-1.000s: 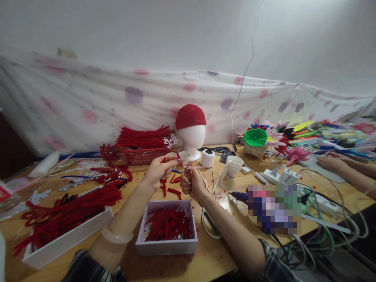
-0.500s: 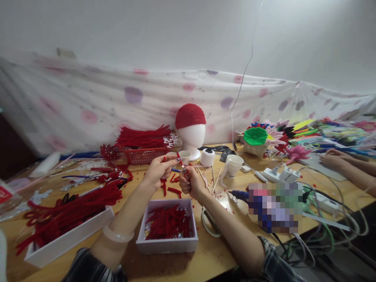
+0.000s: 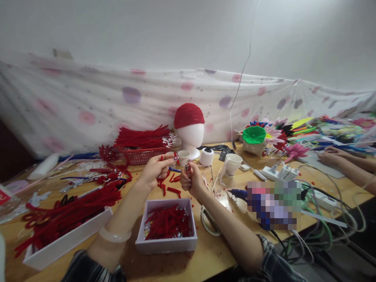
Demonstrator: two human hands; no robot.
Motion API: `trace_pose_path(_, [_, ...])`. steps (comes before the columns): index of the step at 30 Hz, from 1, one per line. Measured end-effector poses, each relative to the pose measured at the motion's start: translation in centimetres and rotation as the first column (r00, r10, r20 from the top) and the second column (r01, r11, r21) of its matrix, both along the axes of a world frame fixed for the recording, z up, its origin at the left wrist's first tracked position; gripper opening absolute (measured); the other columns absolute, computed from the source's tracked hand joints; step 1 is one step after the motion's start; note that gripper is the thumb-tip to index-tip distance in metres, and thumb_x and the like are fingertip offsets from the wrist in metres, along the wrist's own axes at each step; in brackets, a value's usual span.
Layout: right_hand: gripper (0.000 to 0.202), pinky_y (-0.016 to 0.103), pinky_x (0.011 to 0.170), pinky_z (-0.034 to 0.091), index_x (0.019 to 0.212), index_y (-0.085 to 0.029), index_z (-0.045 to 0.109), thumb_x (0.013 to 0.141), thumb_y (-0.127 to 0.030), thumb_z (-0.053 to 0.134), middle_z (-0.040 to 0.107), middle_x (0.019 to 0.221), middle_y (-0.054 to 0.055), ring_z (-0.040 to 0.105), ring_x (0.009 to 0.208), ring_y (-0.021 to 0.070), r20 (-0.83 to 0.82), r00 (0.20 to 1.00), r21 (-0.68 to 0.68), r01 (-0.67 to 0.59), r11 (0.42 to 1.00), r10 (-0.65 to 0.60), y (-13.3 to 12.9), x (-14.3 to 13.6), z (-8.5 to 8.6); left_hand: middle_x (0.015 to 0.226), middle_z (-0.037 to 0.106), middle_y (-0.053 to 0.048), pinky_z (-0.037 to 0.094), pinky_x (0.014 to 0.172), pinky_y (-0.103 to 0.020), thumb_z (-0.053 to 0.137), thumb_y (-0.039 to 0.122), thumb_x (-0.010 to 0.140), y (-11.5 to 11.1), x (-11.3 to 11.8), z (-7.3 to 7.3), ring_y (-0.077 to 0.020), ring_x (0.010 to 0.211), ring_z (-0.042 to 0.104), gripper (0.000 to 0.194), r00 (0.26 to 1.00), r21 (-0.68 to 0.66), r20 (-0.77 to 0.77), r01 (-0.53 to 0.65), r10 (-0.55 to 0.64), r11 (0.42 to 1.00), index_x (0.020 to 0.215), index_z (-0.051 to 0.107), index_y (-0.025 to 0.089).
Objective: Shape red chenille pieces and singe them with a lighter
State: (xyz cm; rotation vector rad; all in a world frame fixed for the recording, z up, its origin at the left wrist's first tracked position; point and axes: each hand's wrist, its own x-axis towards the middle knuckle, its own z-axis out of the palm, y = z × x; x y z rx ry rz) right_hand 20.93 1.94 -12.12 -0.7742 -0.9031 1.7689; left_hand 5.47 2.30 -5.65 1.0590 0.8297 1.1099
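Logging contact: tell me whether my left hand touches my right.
Apart: the head view shows the cream cup through a gap between left hand and right hand.

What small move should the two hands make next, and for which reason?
Probably bring the small metal-topped tool in the right hand closer to the short red fuzzy strip, since the left hand pinches that strip and a gap separates them.

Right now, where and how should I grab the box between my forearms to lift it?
Probably by its left wall and right wall, coming from the near side. The box sits upright on the table, its near side facing you, and the side walls stand opposite each other. It's open on top and holds loose red pieces, so keep it level.
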Motion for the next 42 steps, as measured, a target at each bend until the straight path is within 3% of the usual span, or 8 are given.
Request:
trace_pose_path(4, [0.061, 0.018, 0.033, 0.01, 0.049, -0.021, 0.034, 0.086, -0.07, 0.04, 0.018, 0.04, -0.009, 0.007, 0.038, 0.006, -0.077, 0.99, -0.021, 0.12, 0.993, -0.121, 0.5, 0.7, 0.1, 0.042, 0.038, 0.01, 0.006, 0.039, -0.021, 0.085, 0.03, 0.053, -0.3, -2.3, 0.9, -0.0019, 0.037, 0.016, 0.028, 0.916, 0.008, -0.346, 0.221, -0.204, 0.975, 0.07, 0.069, 0.016])
trace_pose_path(8, [0.061, 0.018, 0.034, 0.011, 0.05, -0.021, 0.037, 0.087, -0.07, 0.042, 0.021, 0.04, -0.009, 0.009, 0.037, 0.0061, -0.076, 0.989, -0.016, 0.123, 0.992, -0.124, 0.7, 0.8, 0.0, 0.052, 0.051, 0.003, 0.015, 0.041, -0.023, 0.082, 0.031, 0.059, -0.9, -3.8, 1.8, -0.0064, 0.043, 0.031, 0.022, 0.516, -0.036, -0.75, 0.592, -0.413, 0.805, 0.076, 0.079, 0.018])
trace_pose_path(10, [0.062, 0.018, 0.034, 0.011, 0.05, -0.021, 0.037, 0.085, -0.071, 0.044, 0.021, 0.039, -0.009, 0.01, 0.037, 0.006, -0.06, 0.991, 0.012, 0.12, 0.993, -0.119, 0.7, 0.7, -0.1, 0.054, 0.048, 0.005, 0.018, 0.043, -0.024, 0.081, 0.032, 0.062, -1.1, -4.0, 1.9, -0.0076, 0.046, 0.034, 0.027, 0.423, -0.051, -0.803, 0.653, -0.42, 0.756, 0.085, 0.081, 0.019])
trace_pose_path(17, [0.035, 0.021, 0.039, 0.017, 0.074, -0.017, 0.064, 0.067, -0.047, 0.081, 0.034, 0.044, -0.01, 0.023, 0.04, 0.0054, 0.163, 0.952, 0.434, 0.166, 0.886, -0.258, -0.6, -0.1, -0.1, 0.054, 0.042, 0.011, 0.018, 0.039, -0.022, 0.077, 0.04, 0.067, -0.3, -3.5, 0.7, -0.0072, 0.041, 0.028, 0.065, 0.54, -0.056, -0.755, 0.512, -0.372, 0.857, 0.123, 0.06, 0.014])
trace_pose_path(23, [0.028, 0.024, 0.044, 0.025, 0.076, -0.014, 0.074, 0.073, -0.042, 0.076, 0.051, 0.053, -0.003, 0.035, 0.047, 0.0077, 0.333, 0.899, 0.582, 0.042, 0.812, -0.285, -1.5, -0.8, 0.4, 0.058, 0.045, 0.01, 0.022, 0.037, -0.02, 0.071, 0.028, 0.069, -0.5, -2.3, 0.0, -0.0053, 0.038, 0.03, 0.044, 0.537, -0.071, -0.718, 0.575, -0.442, 0.815, 0.11, 0.057, 0.017])
trace_pose_path(28, [0.037, 0.022, 0.041, 0.022, 0.073, -0.015, 0.069, 0.071, -0.051, 0.075, 0.045, 0.048, -0.005, 0.032, 0.044, 0.0071, 0.309, 0.871, 0.535, 0.173, 0.827, -0.383, -0.7, -0.7, -0.3, 0.051, 0.041, 0.011, 0.018, 0.036, -0.018, 0.068, 0.035, 0.075, -0.7, -2.2, 0.5, -0.0054, 0.039, 0.029, 0.032, 0.675, 0.052, -0.684, 0.422, -0.276, 0.905, 0.099, 0.06, 0.016])
trace_pose_path(33, [0.04, 0.022, 0.038, 0.015, 0.074, -0.017, 0.062, 0.07, -0.054, 0.077, 0.029, 0.044, -0.011, 0.021, 0.039, 0.0057, 0.155, 0.919, 0.398, 0.278, 0.874, -0.363, -0.4, -1.0, -0.7, 0.059, 0.063, -0.001, 0.016, 0.036, -0.019, 0.073, 0.041, 0.068, -0.2, -1.8, 0.4, -0.0035, 0.037, 0.029, 0.031, 0.866, 0.222, -0.5, 0.12, 0.007, 0.968, 0.081, 0.063, 0.014])
trace_pose_path(42, [0.055, 0.02, 0.035, 0.008, 0.051, -0.022, 0.042, 0.079, -0.07, 0.044, 0.018, 0.034, -0.01, 0.009, 0.033, 0.0055, 0.111, 0.993, 0.068, 0.026, 0.997, -0.033, -0.1, -0.2, -0.3, 0.048, 0.055, 0.003, 0.013, 0.038, -0.021, 0.083, 0.041, 0.062, -0.3, -1.9, 0.9, -0.0038, 0.037, 0.026, 0.03, 0.93, 0.406, -0.253, -0.148, 0.267, 0.902, 0.067, 0.069, 0.015])
